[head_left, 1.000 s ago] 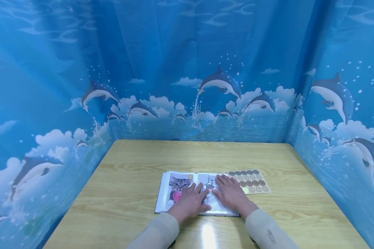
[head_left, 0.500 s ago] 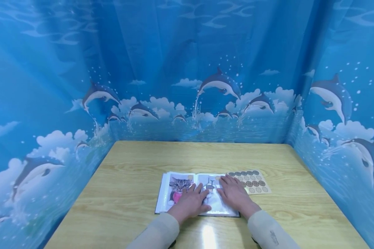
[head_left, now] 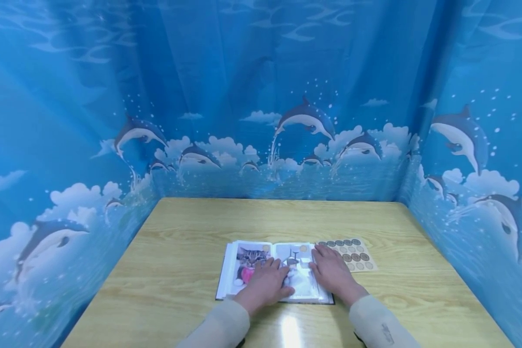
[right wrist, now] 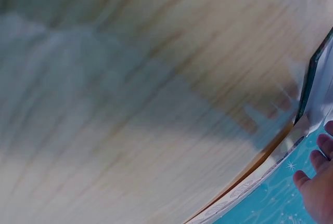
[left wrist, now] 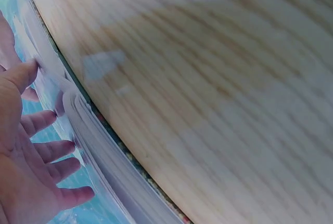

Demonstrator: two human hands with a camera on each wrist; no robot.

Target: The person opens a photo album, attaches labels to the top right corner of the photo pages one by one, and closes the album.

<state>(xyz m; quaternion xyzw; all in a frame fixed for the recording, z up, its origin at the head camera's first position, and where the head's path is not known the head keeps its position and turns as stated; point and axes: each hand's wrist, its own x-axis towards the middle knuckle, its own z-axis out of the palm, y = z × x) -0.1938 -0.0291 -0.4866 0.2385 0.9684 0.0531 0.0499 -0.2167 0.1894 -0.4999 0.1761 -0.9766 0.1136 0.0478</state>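
An open photo album (head_left: 226,278) lies on the table, a cat picture (head_left: 251,257) on its left page and a pale picture on its right. Each page has a small round tan sticker near its top outer corner. My left hand (head_left: 265,285) rests across the album's middle, fingers extended, hiding the lower centre. In the left wrist view, its fingers stand over the stacked page edges (left wrist: 99,154). My right hand (head_left: 336,274) lies flat at the right page's outer edge, fingers extended, covering part of a sticker sheet (head_left: 360,249) with rows of dark and pale round stickers.
The wooden table (head_left: 191,227) extends around the album on all sides. Blue curtains (head_left: 226,87) printed with dolphins enclose its back, left and right. A bright light reflection (head_left: 290,328) shows on the tabletop in front of the album.
My right hand has slid rightward across the right page to its outer edge, uncovering the round sticker at the page's top. The left hand has stayed on the album.
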